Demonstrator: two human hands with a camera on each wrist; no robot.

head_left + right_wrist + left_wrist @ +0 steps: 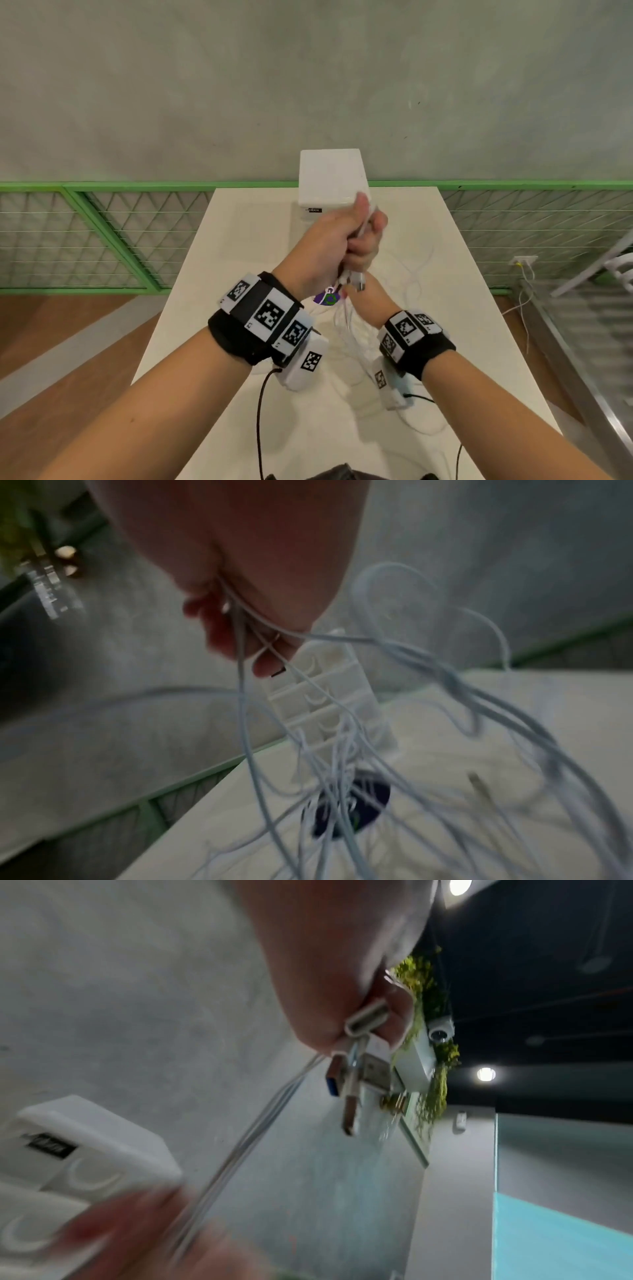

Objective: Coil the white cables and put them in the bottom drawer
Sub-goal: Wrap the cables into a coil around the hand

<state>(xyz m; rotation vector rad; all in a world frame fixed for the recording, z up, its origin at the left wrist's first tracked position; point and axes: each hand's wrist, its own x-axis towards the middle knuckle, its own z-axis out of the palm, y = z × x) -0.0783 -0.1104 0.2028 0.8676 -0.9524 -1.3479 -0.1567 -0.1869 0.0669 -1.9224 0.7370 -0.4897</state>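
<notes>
Both hands are raised together above the white table. My left hand grips a bundle of white cables near their ends, and the USB plugs stick out below its fist. Just beyond it, my right hand curls its fingers round the same strands. Below the right hand the cables hang in tangled loops down to the tabletop. The white drawer unit stands at the table's far edge, its drawers all closed.
A small purple and green object lies on the table under the hanging cables. More cable loops lie on the table to the right. A green mesh fence and a grey wall stand behind the table.
</notes>
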